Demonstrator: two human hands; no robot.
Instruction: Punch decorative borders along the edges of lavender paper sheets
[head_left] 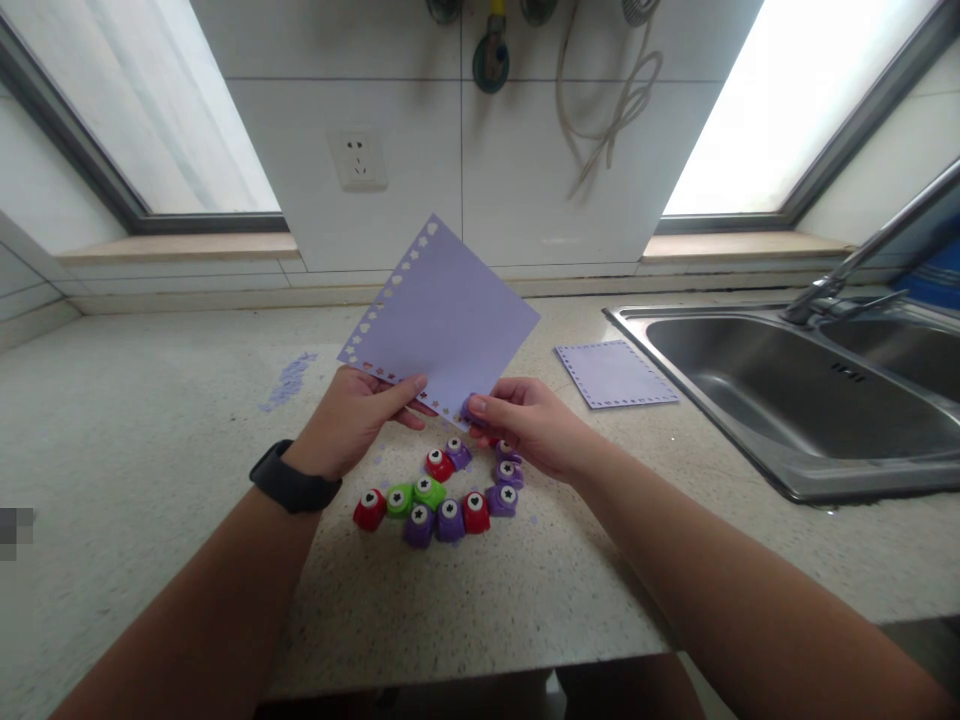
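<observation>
A square sheet of purple paper [450, 310] is held up tilted over the counter, with punched shapes along its left and lower edges. My left hand [367, 405] pinches its lower left edge, thumb on top and fingers beneath. At the bottom corner, my right hand [521, 415] grips a small purple craft punch [472, 408] set against the paper's edge. Below both hands lie several more craft punches: purple ones [450, 520], red ones [476, 512] and green ones [429, 490], each with a shape on its round white button.
Purple paper punchings [291, 380] lie in a small heap on the speckled counter [150, 450]. To the right rests a stack of purple paper [616, 373] with punched edges, beside a steel sink [780, 370] with a faucet [862, 250]. A tiled wall stands behind.
</observation>
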